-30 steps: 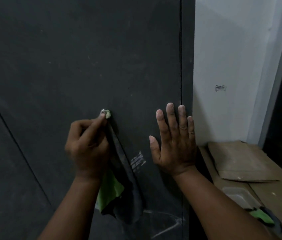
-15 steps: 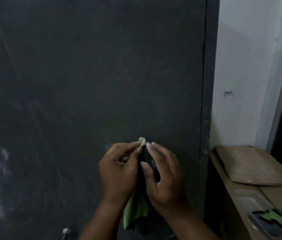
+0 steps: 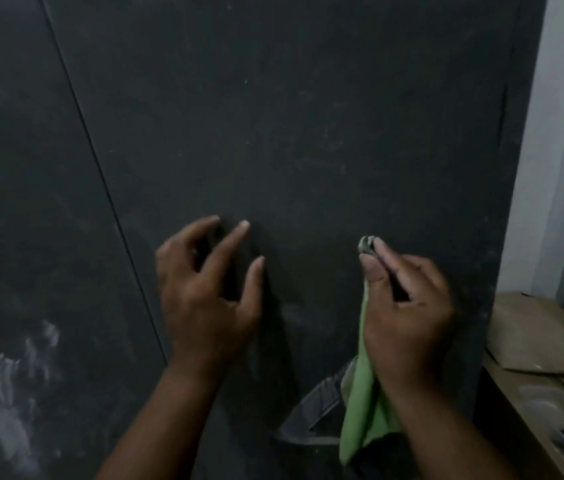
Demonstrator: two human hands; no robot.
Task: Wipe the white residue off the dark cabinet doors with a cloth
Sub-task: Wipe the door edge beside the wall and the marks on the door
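Note:
Dark cabinet doors [image 3: 308, 116] fill the view, split by a thin slanted seam [image 3: 100, 174]. My right hand [image 3: 408, 313] pinches a green cloth [image 3: 363, 403] between thumb and fingers, with a bunched tip poking out at the fingertips against the door. The rest of the cloth hangs down below the hand. My left hand [image 3: 204, 292] is spread with fingers loosely bent, fingertips at the door surface, holding nothing. White residue smears [image 3: 10, 403] mark the left door at lower left. A white triangular mark [image 3: 315, 414] lies low on the right door.
A white wall [image 3: 557, 150] borders the cabinet on the right. Below it stands a brown cardboard-covered ledge [image 3: 543, 344] with a plastic tray [image 3: 550, 403] and a green-and-dark object at its near end.
The cloth has passed from my left hand to my right hand. My left hand has let go and spread out to the left. The view has shifted left.

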